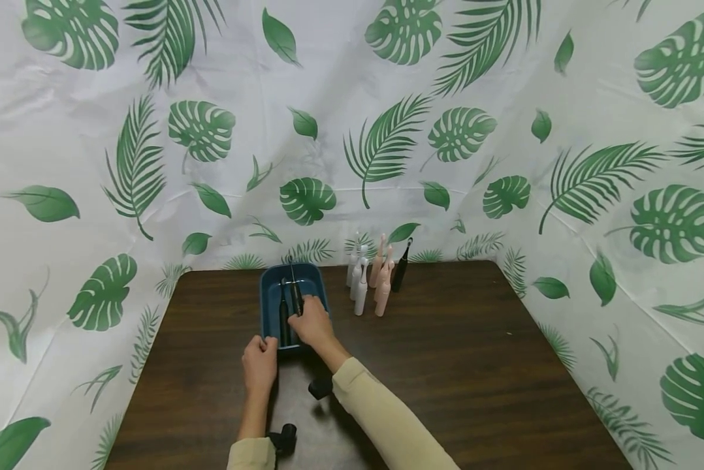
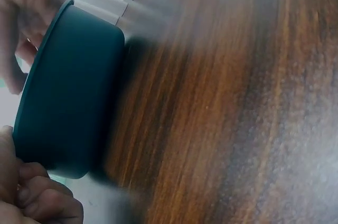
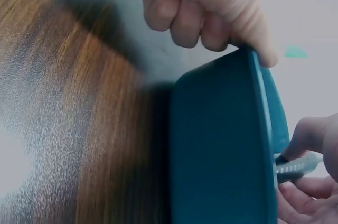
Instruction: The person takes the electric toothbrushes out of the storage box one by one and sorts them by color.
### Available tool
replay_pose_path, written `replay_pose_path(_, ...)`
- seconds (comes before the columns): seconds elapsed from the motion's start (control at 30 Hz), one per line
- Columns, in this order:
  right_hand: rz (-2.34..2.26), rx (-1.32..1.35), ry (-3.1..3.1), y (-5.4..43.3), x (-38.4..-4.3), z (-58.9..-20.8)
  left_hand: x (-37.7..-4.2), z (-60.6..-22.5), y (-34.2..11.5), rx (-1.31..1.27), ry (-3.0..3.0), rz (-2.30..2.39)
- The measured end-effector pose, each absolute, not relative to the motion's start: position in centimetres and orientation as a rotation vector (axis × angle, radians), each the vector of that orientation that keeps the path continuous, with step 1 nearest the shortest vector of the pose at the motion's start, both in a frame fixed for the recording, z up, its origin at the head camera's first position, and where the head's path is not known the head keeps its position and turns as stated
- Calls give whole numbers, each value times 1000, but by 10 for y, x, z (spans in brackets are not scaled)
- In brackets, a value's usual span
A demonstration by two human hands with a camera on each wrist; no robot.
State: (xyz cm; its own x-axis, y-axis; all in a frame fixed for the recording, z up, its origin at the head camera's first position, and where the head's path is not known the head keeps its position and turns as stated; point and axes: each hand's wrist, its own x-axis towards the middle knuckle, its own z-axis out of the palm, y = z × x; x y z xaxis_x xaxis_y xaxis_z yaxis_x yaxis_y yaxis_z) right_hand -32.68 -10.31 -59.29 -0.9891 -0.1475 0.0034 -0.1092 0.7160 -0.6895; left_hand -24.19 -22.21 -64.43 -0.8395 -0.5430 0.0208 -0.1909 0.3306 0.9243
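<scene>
A blue tray [image 1: 313,277] stands near the table's far edge, left of the middle. At its near left corner my left hand [image 1: 260,362] pinches the rim between thumb and curled fingers, as the right wrist view shows. Over the tray's right side, my right hand [image 1: 315,321] grips a black electric toothbrush [image 1: 296,295] by its handle, the brush head pointing to the far side. Beside it, a second black electric toothbrush [image 1: 284,316] lies lengthwise in the tray. In the left wrist view the tray's outer wall [image 2: 74,86] hides what is inside.
Right of the tray, several white electric toothbrushes [image 1: 360,297] and pink electric toothbrushes [image 1: 383,297] stand upright in a group. Another black one [image 1: 400,274] stands at their right. Leaf-patterned cloth [image 1: 328,150] hangs behind and beside the dark wooden table [image 1: 464,365].
</scene>
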Motion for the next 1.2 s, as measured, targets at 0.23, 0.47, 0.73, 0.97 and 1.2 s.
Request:
replay_pose_path(0.23, -1294, -222, 2871, -91, -324, -586, -243, -646, -222, 660, -2314, -1490)
replay_pose_path(0.47, -1379, -230, 2860, -84, -321, -582, -246, -650, -225, 628, -2268, -1491)
replay_pose_path(0.73, -1583, -242, 2785, -74, -312, -575, -255, -662, -232, 628, -2275, -1503)
replay_pose_path(0.97, -1622, -242, 2793, -63, -306, -571, -267, -686, -241, 622, -2314, -1528)
replay_pose_path(1.2, -1681, -253, 2793, -50, -300, -571, -260, -662, -237, 605, -2315, -1544)
